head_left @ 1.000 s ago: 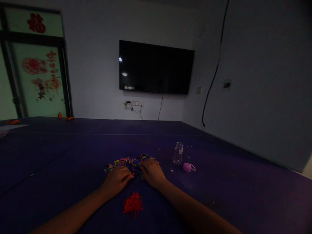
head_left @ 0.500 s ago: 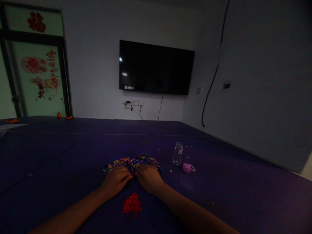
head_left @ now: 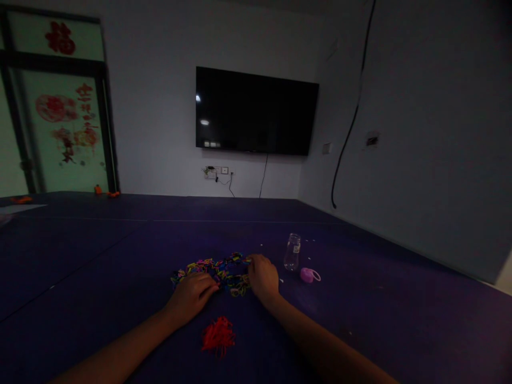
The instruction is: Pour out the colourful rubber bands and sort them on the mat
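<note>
A loose heap of many-coloured rubber bands (head_left: 230, 278) lies on the dark purple table. My left hand (head_left: 192, 294) rests at the heap's near left side, thumb and fingers pinched together. A pinkish-red speck shows at its fingertips, too small to name. At the heap's right edge is my right hand (head_left: 263, 276), its fingers curled down against the bands; their tips are mostly hidden. Closer to me, between the forearms, sits a separate small pile of red rubber bands (head_left: 218, 336).
To the right of the heap stands a clear bottle (head_left: 292, 253) without a lid. Beside it lies a pink cap (head_left: 307, 274) with a loop. Small white scraps dot the table (head_left: 360, 298). Orange objects (head_left: 113, 194) sit at the far left edge, below a wall-mounted television (head_left: 256, 112).
My right hand went towards the middle of the heap, then swung right to its edge, uncovering bands in the centre. My left hand has stayed nearly still.
</note>
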### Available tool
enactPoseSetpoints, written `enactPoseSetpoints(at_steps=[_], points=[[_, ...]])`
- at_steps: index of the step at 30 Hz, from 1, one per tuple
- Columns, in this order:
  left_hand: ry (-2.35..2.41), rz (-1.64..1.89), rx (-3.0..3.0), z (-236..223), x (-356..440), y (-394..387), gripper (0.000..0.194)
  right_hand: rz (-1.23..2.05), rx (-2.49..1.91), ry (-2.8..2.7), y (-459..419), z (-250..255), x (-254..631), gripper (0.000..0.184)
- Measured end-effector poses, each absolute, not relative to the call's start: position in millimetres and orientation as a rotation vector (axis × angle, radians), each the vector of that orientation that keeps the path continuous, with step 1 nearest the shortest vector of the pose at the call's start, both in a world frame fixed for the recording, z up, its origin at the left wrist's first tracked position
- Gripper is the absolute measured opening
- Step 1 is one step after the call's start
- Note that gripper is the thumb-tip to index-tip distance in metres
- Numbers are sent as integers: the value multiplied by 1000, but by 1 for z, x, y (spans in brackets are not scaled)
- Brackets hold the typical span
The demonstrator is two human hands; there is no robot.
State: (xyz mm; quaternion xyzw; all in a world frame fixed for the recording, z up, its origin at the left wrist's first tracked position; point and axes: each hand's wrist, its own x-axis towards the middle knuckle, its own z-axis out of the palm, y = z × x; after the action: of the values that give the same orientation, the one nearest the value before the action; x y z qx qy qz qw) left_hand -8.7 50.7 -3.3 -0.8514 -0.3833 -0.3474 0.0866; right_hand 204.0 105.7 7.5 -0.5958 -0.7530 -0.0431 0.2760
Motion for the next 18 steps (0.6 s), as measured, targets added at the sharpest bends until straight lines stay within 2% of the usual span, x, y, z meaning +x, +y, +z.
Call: enactPoseSetpoints(at_steps=[7, 12, 18], points=[[-1122, -1065, -2534, -5, -10, 52, 26, -179, -1730, -2000, 108, 2, 208, 33], [-1113, -1066, -2547, -6, -10, 53, 26, -222, -1649, -2117, 107, 2, 205, 26], [-1110, -1056, -2556, -8, -12, 55, 21, -157, -1586, -2228, 107, 2, 203, 27]])
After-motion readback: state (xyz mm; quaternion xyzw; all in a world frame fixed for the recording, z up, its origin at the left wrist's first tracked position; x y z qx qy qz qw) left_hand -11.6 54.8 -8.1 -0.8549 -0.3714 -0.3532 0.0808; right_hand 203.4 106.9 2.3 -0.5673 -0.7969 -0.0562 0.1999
